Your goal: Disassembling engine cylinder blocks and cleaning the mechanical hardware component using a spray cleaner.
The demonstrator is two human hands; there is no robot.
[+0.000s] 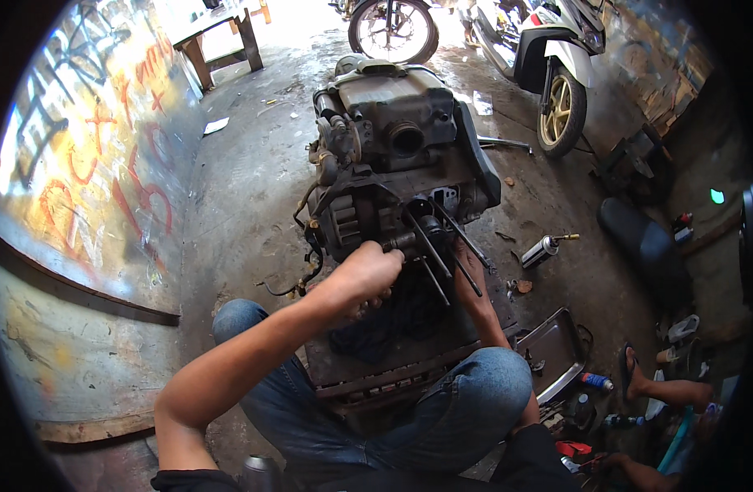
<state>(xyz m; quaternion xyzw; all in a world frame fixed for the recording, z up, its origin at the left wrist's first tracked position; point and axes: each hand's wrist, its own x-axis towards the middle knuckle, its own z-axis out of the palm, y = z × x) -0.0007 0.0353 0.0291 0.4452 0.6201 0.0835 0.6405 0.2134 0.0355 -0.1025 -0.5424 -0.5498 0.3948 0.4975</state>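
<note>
A dirty engine (401,107) stands in front of me on a low stand, with several long metal studs (429,283) pointing toward me. Among the studs sits a dark round part that looks like a piston (433,231). My left hand (368,277) is closed in a fist left of the studs, around the near end of a short cylindrical metal part (402,240) beside the piston. Reaching up from below, my right hand (468,269) is at the right side of the piston. Its fingers are mostly hidden behind the studs and the piston. Dark cloth (376,332) lies underneath.
Right of the engine are a spray can (539,252), a metal tray (554,348) and a black seat (643,242). Another person's foot (633,373) and hand (612,463) show at lower right. Parked scooter (561,61) behind; painted wall (97,164) at left.
</note>
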